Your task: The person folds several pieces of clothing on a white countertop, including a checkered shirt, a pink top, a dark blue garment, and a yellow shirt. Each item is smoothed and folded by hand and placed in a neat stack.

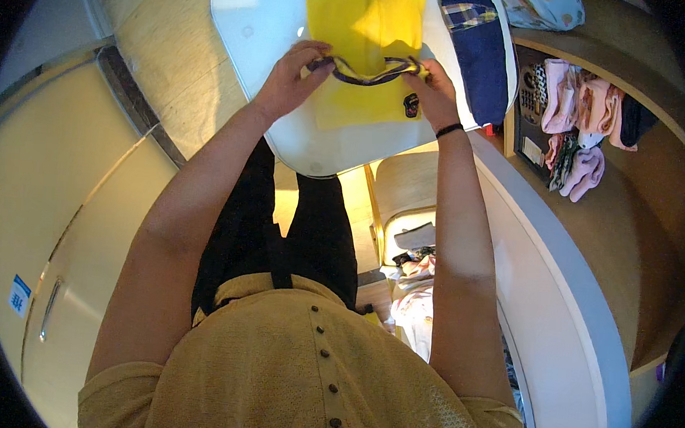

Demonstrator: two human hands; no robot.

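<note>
A yellow garment [369, 15] is spread on a white table [252, 49], with a small dark emblem [411, 105] near its lower right corner. Its dark-striped collar or neckband [365, 79] bows between my two hands. My left hand [298, 73] pinches the left end of this band between thumb and fingers. At the opposite end, my right hand [433, 93] grips the band; a black band circles that wrist. Some fingertips are hidden behind the fabric.
Right of the yellow garment lies a folded navy garment [475, 63] with plaid trim. Folded pink and dark clothes [584, 111] sit in a wooden shelf unit. Below, a chair [398, 223] and piled clothes [416, 307] stand beside a curved white counter edge [558, 251]. Cabinet doors [82, 245] line the left.
</note>
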